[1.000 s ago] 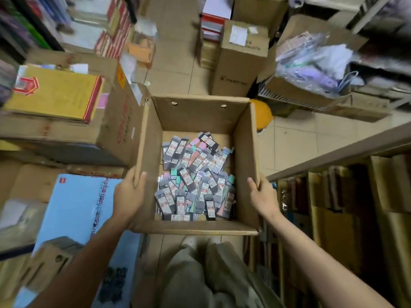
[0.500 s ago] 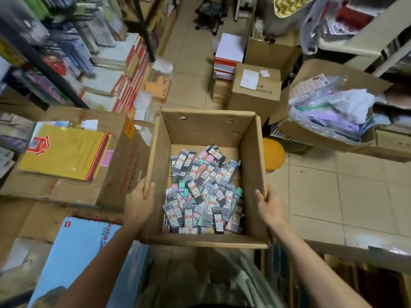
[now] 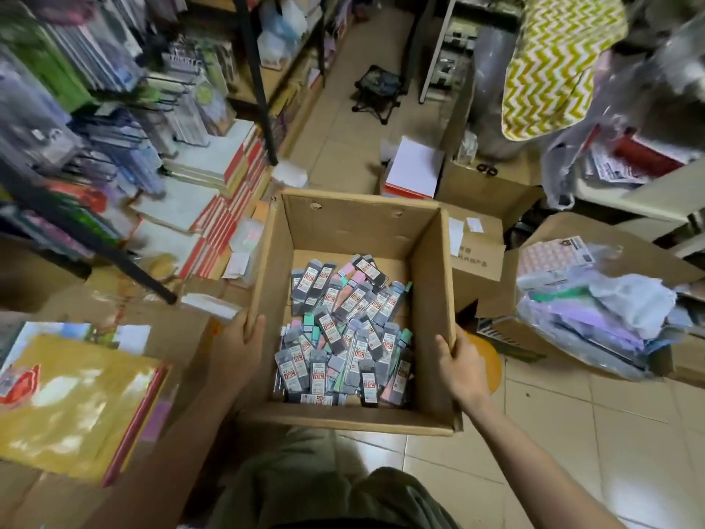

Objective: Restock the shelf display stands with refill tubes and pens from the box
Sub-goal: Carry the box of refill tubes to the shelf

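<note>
Both hands [image 3: 463, 362] grip an open cardboard box [image 3: 431, 269] heaped with pastel refill tubes [image 3: 343, 330].

Tiled floor [image 3: 572, 433] crowded with goods: cardboard cartons [image 3: 488, 189], a carton of bagged stationery [image 3: 553, 238], a paper stack [image 3: 414, 171], book stacks [image 3: 213, 208], a small black folding stool [image 3: 377, 89], a yellow stool [image 3: 490, 360].

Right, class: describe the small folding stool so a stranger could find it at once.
Start at the open box held by both hands, then look straight up the tiled aisle. The stool stands alone on the floor there: black, with thin crossed legs, unlike the brown cartons nearby.
</note>
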Available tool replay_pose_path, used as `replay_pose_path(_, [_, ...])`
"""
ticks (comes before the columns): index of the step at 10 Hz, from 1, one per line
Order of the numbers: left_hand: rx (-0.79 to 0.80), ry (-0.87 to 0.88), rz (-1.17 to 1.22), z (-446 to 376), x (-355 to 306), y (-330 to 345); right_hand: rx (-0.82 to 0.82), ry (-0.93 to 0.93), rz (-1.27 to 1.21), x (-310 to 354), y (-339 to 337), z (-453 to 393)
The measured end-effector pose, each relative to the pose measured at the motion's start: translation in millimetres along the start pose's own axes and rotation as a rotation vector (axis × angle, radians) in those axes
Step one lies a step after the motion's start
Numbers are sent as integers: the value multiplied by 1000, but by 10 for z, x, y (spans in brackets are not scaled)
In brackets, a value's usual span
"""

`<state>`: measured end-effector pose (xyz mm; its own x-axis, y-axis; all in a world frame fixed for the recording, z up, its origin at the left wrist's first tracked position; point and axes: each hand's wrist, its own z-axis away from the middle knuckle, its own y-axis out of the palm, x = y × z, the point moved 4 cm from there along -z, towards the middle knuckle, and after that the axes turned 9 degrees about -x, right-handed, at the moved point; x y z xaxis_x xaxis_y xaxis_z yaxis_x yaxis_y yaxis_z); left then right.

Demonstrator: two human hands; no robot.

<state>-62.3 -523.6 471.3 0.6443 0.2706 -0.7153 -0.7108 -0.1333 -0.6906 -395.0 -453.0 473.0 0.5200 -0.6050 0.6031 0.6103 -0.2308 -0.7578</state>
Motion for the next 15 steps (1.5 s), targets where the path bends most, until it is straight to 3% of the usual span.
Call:
replay_pose_path(5, [111, 86, -42, -3050, -1286, 922, -28, 135, -46, 1534, 409, -2586])
replay_pose_path(6, [47, 75, -66, -3623, -1544, 1096, -2, 121, -46, 1855, 495, -3291])
replay_pose_path(7, [88, -7, -62, -4161, -1736, 1238, 18, 97, -29, 2215, 540, -3950])
replay_pose_path(10, [49, -14, -42, -5941, -2375, 1674, 26, -21, -47, 3359, 747, -5619])
replay_pose_path(11, [14, 66, -129, -6572, -2661, 1822, 19, -7, -71, 3677, 908, -6148])
replay_pose_path(15, [158, 178, -21, -8982, -3874, 2689, -77, 150, -189, 4726, 1055, -8097])
